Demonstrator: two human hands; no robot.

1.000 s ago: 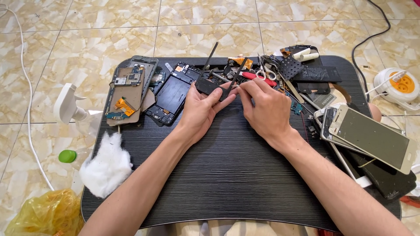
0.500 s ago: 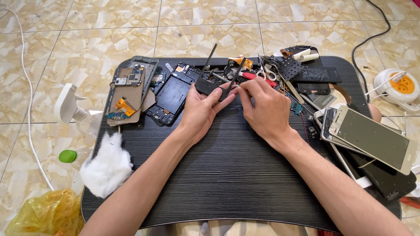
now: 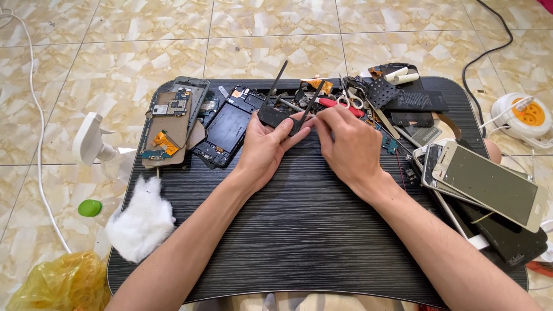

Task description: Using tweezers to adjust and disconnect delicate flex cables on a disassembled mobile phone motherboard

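Tweezers [image 3: 308, 103] are probing the small black part [image 3: 275, 117] pinched in the left hand [image 3: 266, 147]; the right hand [image 3: 345, 141] gripping them could slip, flicking it into the clutter.

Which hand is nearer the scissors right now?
Right. The right hand sits just below the scissors, its fingertips close under the handles. The left hand is further off, down and to the left, holding a small black part.
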